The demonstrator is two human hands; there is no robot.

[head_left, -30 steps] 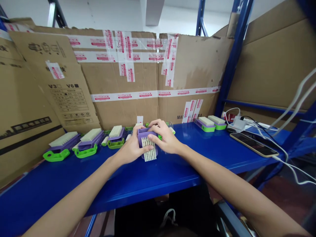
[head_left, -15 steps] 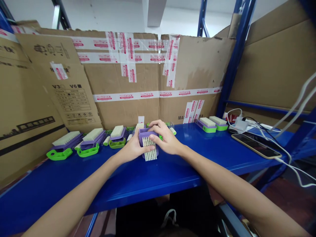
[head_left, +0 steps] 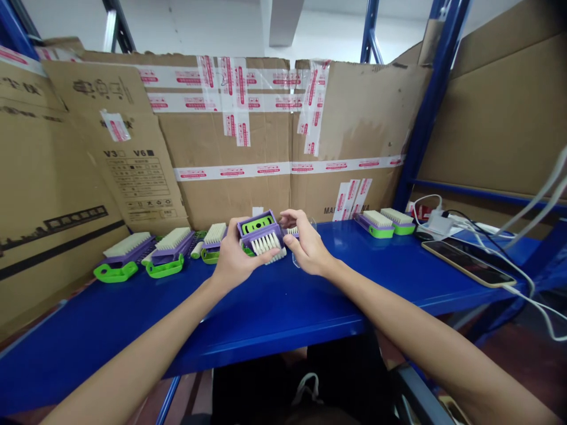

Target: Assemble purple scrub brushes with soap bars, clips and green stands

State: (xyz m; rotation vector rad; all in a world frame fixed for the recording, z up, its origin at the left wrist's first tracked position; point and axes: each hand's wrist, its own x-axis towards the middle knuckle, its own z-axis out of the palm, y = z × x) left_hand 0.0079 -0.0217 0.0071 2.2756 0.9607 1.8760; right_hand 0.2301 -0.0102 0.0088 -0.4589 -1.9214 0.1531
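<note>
My left hand [head_left: 233, 260] grips a purple scrub brush [head_left: 261, 233] with cream bristles, tilted above the blue shelf. A green slotted part shows inside its open end. My right hand [head_left: 309, 245] is just right of the brush, fingers bent and thumb apart, with no brush held in it. Whether its fingertips touch the brush's edge is unclear. Behind my hands, more bristles and a clear curved piece [head_left: 296, 260] are partly hidden. To the left, similar brushes lie bristles up: one brush [head_left: 213, 236], another brush [head_left: 170, 242] and a third brush [head_left: 126, 248].
Two more brushes [head_left: 376, 221] lie at the back right of the blue shelf [head_left: 283, 313]. A phone [head_left: 467, 262], white cables and a charger [head_left: 432, 221] occupy the right end. Taped cardboard [head_left: 234, 141] walls the back and sides.
The brush has turned in my left hand, so its end with the green part now faces me. My right hand has come off the brush's top and shifted right.
</note>
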